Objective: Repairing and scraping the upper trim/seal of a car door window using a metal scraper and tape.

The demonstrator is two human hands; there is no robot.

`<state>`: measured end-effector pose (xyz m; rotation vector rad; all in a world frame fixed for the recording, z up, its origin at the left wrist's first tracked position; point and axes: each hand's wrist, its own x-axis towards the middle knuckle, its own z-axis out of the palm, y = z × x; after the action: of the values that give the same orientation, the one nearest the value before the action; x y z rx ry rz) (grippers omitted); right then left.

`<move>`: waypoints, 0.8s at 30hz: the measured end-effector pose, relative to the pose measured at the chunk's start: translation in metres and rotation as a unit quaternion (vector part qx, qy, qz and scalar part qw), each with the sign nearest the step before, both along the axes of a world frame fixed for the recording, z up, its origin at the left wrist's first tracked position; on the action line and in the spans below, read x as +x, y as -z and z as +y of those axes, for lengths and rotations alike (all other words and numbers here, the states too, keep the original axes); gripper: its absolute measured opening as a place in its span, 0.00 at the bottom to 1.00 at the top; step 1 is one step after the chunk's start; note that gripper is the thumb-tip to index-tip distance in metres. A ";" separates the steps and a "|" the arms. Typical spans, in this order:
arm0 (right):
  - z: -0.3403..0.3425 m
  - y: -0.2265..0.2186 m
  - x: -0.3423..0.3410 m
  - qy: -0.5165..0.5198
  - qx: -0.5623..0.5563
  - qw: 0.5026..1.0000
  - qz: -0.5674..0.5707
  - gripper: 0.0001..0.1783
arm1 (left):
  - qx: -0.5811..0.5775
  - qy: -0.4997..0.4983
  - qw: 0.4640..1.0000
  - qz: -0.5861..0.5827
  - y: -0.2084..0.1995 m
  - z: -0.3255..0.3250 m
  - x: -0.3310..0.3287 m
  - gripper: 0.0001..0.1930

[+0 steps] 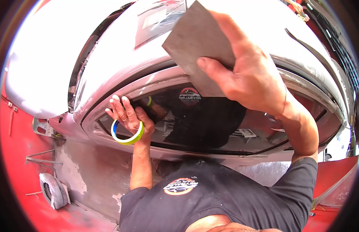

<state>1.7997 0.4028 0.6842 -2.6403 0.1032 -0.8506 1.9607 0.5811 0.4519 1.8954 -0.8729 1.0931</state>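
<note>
Right hand: my right hand (257, 81) holds a flat grey sheet (200, 46), thumb laid on the near face, the other fingers mostly hidden behind it.
Sheet position: raised and tilted, one corner pointing up; in view it overlaps the upper edge of the car window (210, 131) and the pale bodywork beyond. Contact with the car: cannot tell.
Left hand: my left hand (130, 118) is part-way open, fingers extended and slightly apart, over the window's frame near its left end. Whether the fingertips press on the frame: cannot tell.
Ring: a yellow-green ring (130, 142), blue on part of its inner face, sits at the left hand, its lower rim near the wrist. How it hangs there: cannot tell.
Car (113, 58): pale paint, overexposed in places; dull grey-pink along the window frame.
Glass: dark, reflecting my upper body.
Dark strip (311, 49): long, curved, over the bodywork toward the right.
Clothing: my dark shirt (226, 193), round emblem on the chest.
Floor (20, 170): red at left; a rounded grey wheel-like object (51, 191) near the red floor's lower part.
</note>
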 end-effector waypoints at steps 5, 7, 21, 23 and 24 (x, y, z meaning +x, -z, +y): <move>-0.007 -0.008 -0.013 0.009 0.024 0.999 0.044 0.33 | 0.019 -0.016 0.999 -0.024 -0.003 0.005 0.003 0.24; 0.000 -0.010 -0.013 -0.011 0.024 0.999 0.031 0.33 | 0.021 -0.009 0.999 -0.024 -0.005 0.004 0.004 0.24; 0.000 -0.003 0.013 -0.125 -0.036 0.991 0.023 0.34 | 0.042 -0.043 0.997 -0.039 -0.005 0.011 -0.001 0.24; -0.001 -0.013 -0.011 -0.128 0.007 0.991 0.024 0.29 | 0.039 -0.037 0.997 -0.050 -0.005 0.010 -0.002 0.25; -0.005 -0.022 -0.028 -0.100 0.021 0.993 0.062 0.29 | 0.043 -0.042 0.997 -0.056 -0.005 0.007 -0.002 0.25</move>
<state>1.7714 0.3978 0.7065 -2.6087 -0.1095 -0.6127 1.9585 0.5880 0.4572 1.9715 -0.9225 1.2418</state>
